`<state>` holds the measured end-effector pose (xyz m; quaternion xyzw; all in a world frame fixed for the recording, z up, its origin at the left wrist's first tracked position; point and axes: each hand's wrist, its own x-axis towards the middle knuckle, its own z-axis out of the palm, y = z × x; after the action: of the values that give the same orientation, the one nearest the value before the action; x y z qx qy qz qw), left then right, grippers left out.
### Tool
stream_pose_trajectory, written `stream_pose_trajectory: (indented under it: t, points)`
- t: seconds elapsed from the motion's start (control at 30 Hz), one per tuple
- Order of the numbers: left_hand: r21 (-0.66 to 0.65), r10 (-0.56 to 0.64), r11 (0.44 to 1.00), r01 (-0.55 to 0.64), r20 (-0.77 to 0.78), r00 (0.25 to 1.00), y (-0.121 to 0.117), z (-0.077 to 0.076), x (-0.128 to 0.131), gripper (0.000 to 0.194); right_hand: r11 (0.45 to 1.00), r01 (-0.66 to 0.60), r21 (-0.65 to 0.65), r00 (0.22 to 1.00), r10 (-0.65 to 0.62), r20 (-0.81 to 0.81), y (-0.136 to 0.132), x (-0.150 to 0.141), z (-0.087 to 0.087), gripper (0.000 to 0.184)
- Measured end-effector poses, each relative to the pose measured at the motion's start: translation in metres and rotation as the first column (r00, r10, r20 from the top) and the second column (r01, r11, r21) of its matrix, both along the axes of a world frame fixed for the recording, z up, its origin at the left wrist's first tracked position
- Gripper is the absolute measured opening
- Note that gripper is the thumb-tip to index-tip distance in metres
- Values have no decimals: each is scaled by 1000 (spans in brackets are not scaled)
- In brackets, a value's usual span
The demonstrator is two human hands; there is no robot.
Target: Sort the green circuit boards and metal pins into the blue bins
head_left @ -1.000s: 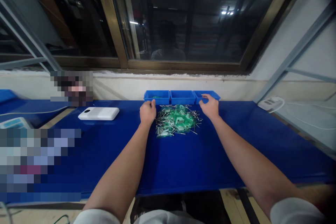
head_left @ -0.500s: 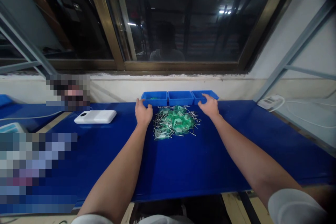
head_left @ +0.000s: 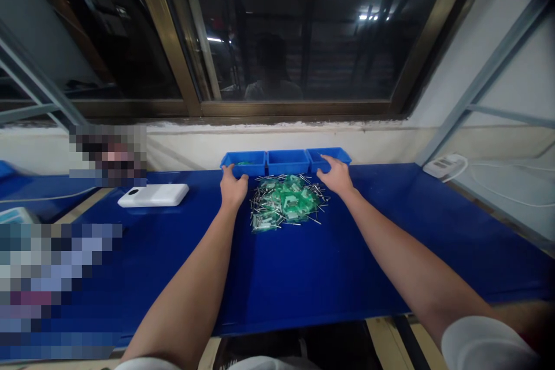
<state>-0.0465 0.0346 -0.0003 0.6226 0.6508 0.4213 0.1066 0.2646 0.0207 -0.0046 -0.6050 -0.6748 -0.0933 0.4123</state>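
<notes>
left hand [head_left: 234, 188] open, resting on front rim of left blue bin [head_left: 243, 163]; right hand [head_left: 337, 178] open, tips on right blue bin [head_left: 328, 158]. neither grips anything. heap of metal pins with green plastic pieces [head_left: 284, 199] lies loose between hands, near far edge of blue table [head_left: 303, 277], just in front of bins.

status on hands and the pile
left hand at left blue bin; right hand at right blue bin; green-and-metal parts pile between, untouched

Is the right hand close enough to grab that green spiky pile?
Probably yes. The right hand sits just beside the pile of green parts and metal pins on the blue tabletop, and nothing looks in the way.
</notes>
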Motion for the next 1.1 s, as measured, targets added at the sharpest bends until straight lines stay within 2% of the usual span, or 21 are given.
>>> stream_pose_trajectory:
  t: [0.13, 0.4, 0.57, 0.7, 0.77, 0.9, 1.0, 1.1]
  points:
    - [-87, 32, 996, -22, 107, 994, -2, 4, 3, 60, 999, 38, 10, 999, -38, -1, -5, 8, 5, 46]
    - [-78, -16, 997, 26, 135, 991, 0, 0, 2, 60, 996, 81, -35, 997, -81, -12, -4, 21, 7, 44]
    - [-82, -18, 996, 24, 74, 997, -2, -1, 4, 63, 997, 23, -78, 1000, -22, 21, 3, 4, 13, 44]
    - [20, 77, 997, -76, -6, 997, -8, 0, 10, 50, 992, -62, -114, 995, 71, 77, 10, -21, 20, 45]
    - [45, 84, 996, -82, -49, 995, -11, 1, 14, 41, 984, -91, -154, 990, 107, 95, 12, -32, 23, 44]
    - [20, -40, 999, 44, -156, 987, -14, -1, 22, 26, 975, -104, -195, 984, 129, 121, 17, -48, 23, 43]
    - [-32, -141, 990, 138, -220, 965, -14, -5, 26, 24, 975, -100, -197, 984, 127, 128, 18, -52, 21, 43]
    - [-89, -195, 980, 177, -264, 945, -12, -9, 27, 27, 973, -91, -213, 984, 120, 129, 18, -54, 18, 43]
